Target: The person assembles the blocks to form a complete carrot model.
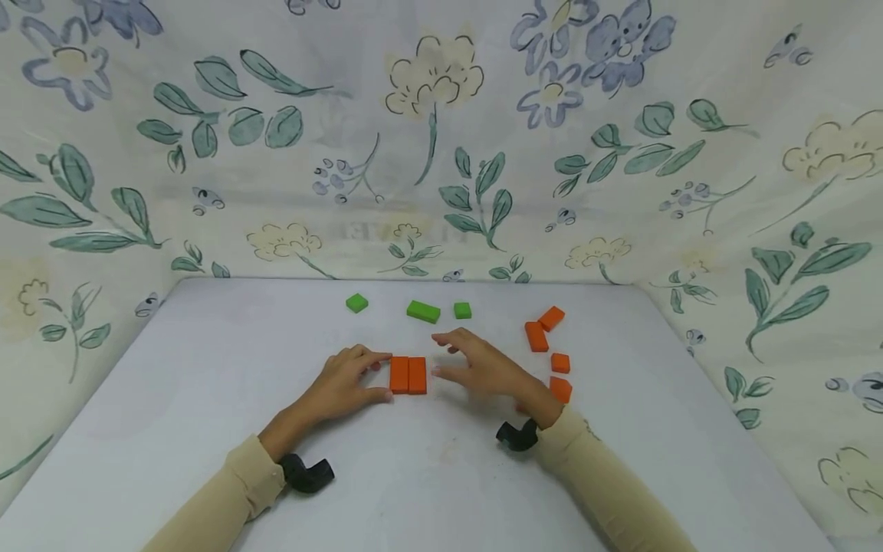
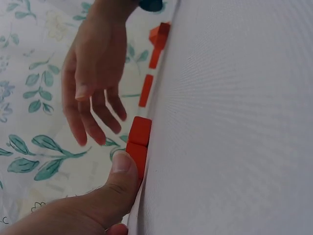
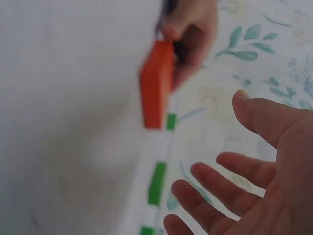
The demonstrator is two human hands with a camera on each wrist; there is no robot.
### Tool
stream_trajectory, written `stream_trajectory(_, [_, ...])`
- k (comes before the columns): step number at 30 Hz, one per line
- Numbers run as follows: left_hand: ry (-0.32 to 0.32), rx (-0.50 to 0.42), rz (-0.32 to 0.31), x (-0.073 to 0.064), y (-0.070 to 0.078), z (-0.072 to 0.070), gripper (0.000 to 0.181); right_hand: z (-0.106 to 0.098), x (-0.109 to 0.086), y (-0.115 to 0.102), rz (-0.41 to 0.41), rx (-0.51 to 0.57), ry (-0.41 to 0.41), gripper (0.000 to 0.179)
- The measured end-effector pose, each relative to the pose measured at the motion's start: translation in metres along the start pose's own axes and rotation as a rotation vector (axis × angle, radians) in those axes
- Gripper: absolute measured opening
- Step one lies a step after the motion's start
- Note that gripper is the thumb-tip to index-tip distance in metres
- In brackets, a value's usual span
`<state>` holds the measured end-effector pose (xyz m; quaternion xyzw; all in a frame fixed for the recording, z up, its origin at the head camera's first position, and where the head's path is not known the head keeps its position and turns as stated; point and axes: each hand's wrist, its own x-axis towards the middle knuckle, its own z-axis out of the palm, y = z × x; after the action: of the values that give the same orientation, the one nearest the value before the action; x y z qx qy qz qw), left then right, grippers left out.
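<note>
Two orange rectangular blocks lie side by side on the white table, long edges together. My left hand point(image 1: 348, 381) holds the left orange block point(image 1: 398, 376), thumb and index fingertips at its two left corners. In the left wrist view, my thumb point(image 2: 122, 169) overlaps this block's near end. To the right of the pair, my right hand point(image 1: 483, 366) hovers with its fingers spread and nothing between them, apart from the right orange block point(image 1: 417, 376). The right wrist view shows its loose, empty fingers point(image 3: 220, 188) and a blurred orange block point(image 3: 155, 88).
Toward the back lie a green square block point(image 1: 356, 303), a longer green block point(image 1: 424, 311) and a small green block point(image 1: 462, 310). Several orange blocks point(image 1: 536, 336) lie at the right, some partly behind my right wrist. A floral cloth point(image 1: 441, 207) hangs behind the table point(image 1: 441, 491).
</note>
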<state>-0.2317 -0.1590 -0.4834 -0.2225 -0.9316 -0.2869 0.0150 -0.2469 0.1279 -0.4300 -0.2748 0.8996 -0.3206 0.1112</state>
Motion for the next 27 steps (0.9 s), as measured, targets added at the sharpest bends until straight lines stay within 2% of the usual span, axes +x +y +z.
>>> stream_trajectory(2, [0.003,-0.006,0.008,0.001,0.000,-0.001,0.067,-0.018,-0.005,0.004,-0.008,0.002,0.031,0.055])
stream_trajectory(6, [0.001,-0.013,0.014,0.002,-0.001,0.001,0.067,-0.057,-0.020,0.022,-0.027,-0.084,0.065,0.042])
stream_trajectory(13, [0.001,-0.019,-0.004,-0.002,-0.002,0.000,0.065,-0.106,-0.038,0.074,0.142,-0.190,0.055,0.038])
stream_trajectory(17, [0.002,-0.024,0.003,-0.003,-0.002,-0.001,0.065,-0.115,-0.047,0.108,0.223,-0.222,0.081,0.036])
stream_trajectory(20, [-0.001,-0.019,0.007,-0.002,-0.003,-0.001,0.065,-0.117,-0.054,0.125,0.278,-0.195,0.084,0.034])
stream_trajectory(24, [0.001,-0.017,0.014,-0.003,-0.003,-0.001,0.065,-0.116,-0.059,0.137,0.299,-0.147,0.048,0.035])
stream_trajectory(27, [-0.006,-0.029,0.009,-0.005,-0.003,0.001,0.064,-0.115,-0.060,0.142,0.298,-0.128,0.005,0.042])
